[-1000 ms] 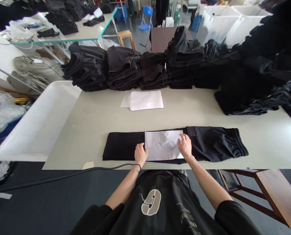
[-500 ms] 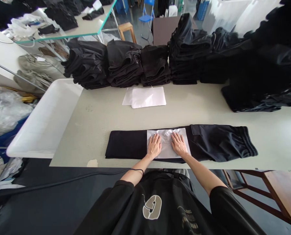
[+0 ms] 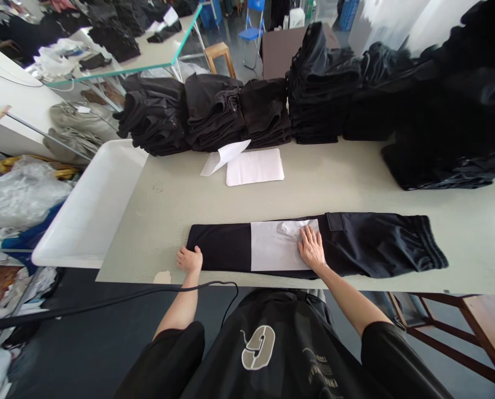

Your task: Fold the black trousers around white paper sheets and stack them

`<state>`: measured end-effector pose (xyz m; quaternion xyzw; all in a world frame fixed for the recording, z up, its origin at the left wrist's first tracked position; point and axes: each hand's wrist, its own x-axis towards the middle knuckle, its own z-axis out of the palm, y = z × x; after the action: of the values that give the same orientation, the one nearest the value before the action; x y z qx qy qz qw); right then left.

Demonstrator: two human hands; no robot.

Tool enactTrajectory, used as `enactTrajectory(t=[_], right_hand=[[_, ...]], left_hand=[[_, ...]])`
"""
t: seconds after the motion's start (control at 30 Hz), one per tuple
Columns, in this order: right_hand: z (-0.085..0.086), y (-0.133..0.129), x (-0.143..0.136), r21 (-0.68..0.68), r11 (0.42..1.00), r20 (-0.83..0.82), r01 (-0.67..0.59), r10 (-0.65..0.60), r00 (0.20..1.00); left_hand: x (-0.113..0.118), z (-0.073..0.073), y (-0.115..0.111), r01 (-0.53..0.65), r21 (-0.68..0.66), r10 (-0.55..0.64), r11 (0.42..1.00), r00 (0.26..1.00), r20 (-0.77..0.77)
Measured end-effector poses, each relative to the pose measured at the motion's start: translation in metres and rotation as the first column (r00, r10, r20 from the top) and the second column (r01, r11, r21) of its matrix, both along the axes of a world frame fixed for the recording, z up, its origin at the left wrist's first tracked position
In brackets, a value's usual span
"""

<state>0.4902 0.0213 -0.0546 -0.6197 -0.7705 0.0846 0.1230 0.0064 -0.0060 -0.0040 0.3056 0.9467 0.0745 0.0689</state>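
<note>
Folded black trousers (image 3: 222, 249) lie lengthwise along the front of the table, the elastic waistband at the right and the leg ends at the left. Across their middle rests a thin white sheet of paper (image 3: 272, 255), crumpled near its upper right. My right hand (image 3: 312, 248) presses flat on the sheet's right part, fingers stretched out. At the lower left corner of the leg ends, my left hand (image 3: 189, 259) has its fingers curled round the hem; the fingertips are partly hidden.
Stacks of folded black garments (image 3: 214, 111) line the table's (image 3: 334, 177) far edge, with a larger dark pile (image 3: 447, 122) at the right. A stack of white paper (image 3: 255, 167) lies near them. A white bin (image 3: 89, 205) adjoins the left edge. A black cable (image 3: 147, 292) hangs by my left arm.
My left hand has moved left from the paper to the leg ends. My right hand stays on the sheet. A loose sheet by the paper stack has lifted and curled.
</note>
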Motion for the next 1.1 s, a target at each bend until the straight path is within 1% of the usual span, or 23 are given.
enactTrajectory(t=[0.03, 0.07, 0.17, 0.3, 0.5, 0.6, 0.7, 0.73, 0.77, 0.8, 0.87, 0.9, 0.93, 1.0, 1.07, 1.1], right_hand=[[0.002, 0.000, 0.000, 0.001, 1.000, -0.001, 0.003, -0.003, 1.000], [0.004, 0.001, -0.001, 0.003, 1.000, -0.002, 0.006, -0.006, 1.000], [0.008, 0.005, -0.004, 0.016, 1.000, 0.000, -0.011, 0.011, 1.000], [0.009, 0.013, -0.008, 0.038, 0.997, 0.003, -0.074, 0.074, 0.997], [0.009, 0.015, -0.008, 0.063, 0.995, 0.046, -0.081, 0.079, 0.996], [0.010, 0.015, -0.005, 0.065, 0.994, 0.050, -0.092, 0.088, 0.995], [0.010, 0.018, -0.002, 0.060, 0.994, 0.048, -0.090, 0.087, 0.995], [0.009, 0.020, -0.001, 0.061, 0.994, 0.049, -0.091, 0.088, 0.995], [0.008, 0.022, 0.000, 0.064, 0.994, 0.051, -0.093, 0.090, 0.995], [0.005, 0.023, 0.001, 0.071, 0.993, 0.053, -0.094, 0.091, 0.994], [-0.001, 0.025, 0.003, 0.098, 0.990, 0.058, -0.099, 0.094, 0.994], [-0.005, 0.025, 0.004, 0.119, 0.987, 0.060, -0.105, 0.098, 0.993], [-0.010, 0.025, 0.005, 0.144, 0.983, 0.061, -0.114, 0.106, 0.993], [-0.019, 0.024, 0.007, 0.198, 0.971, 0.066, -0.135, 0.124, 0.990], [-0.026, 0.024, 0.008, 0.229, 0.963, 0.080, -0.145, 0.130, 0.988], [-0.028, 0.023, 0.008, 0.233, 0.961, 0.086, -0.148, 0.131, 0.988]], left_hand=[[-0.014, 0.003, 0.000, -0.014, -0.039, 0.017, 0.999, 0.998, 0.062], [-0.026, 0.007, 0.002, -0.004, -0.072, 0.013, 0.997, 0.991, 0.130], [-0.047, 0.014, 0.012, 0.050, -0.106, -0.018, 0.993, 0.958, 0.285], [-0.054, 0.019, 0.027, 0.078, -0.082, -0.040, 0.994, 0.918, 0.396], [-0.059, 0.030, 0.037, 0.041, -0.042, -0.016, 0.998, 0.871, 0.492], [-0.064, 0.039, 0.044, 0.049, 0.024, -0.055, 0.998, 0.846, 0.530], [-0.067, 0.050, 0.064, 0.119, 0.085, -0.147, 0.989, 0.783, 0.605], [-0.067, 0.055, 0.076, 0.161, 0.080, -0.176, 0.984, 0.762, 0.624], [-0.068, 0.060, 0.090, 0.207, 0.064, -0.202, 0.976, 0.758, 0.621], [-0.068, 0.065, 0.106, 0.250, 0.048, -0.230, 0.967, 0.777, 0.586], [-0.068, 0.077, 0.146, 0.318, 0.054, -0.311, 0.946, 0.856, 0.413], [-0.068, 0.083, 0.169, 0.349, 0.084, -0.358, 0.933, 0.886, 0.296], [-0.069, 0.089, 0.193, 0.383, 0.118, -0.399, 0.916, 0.899, 0.181], [-0.072, 0.097, 0.243, 0.462, 0.147, -0.468, 0.874, 0.884, 0.005], [-0.079, 0.100, 0.293, 0.531, 0.081, -0.524, 0.843, 0.846, -0.097], [-0.084, 0.098, 0.315, 0.553, 0.028, -0.546, 0.833, 0.829, -0.121]])
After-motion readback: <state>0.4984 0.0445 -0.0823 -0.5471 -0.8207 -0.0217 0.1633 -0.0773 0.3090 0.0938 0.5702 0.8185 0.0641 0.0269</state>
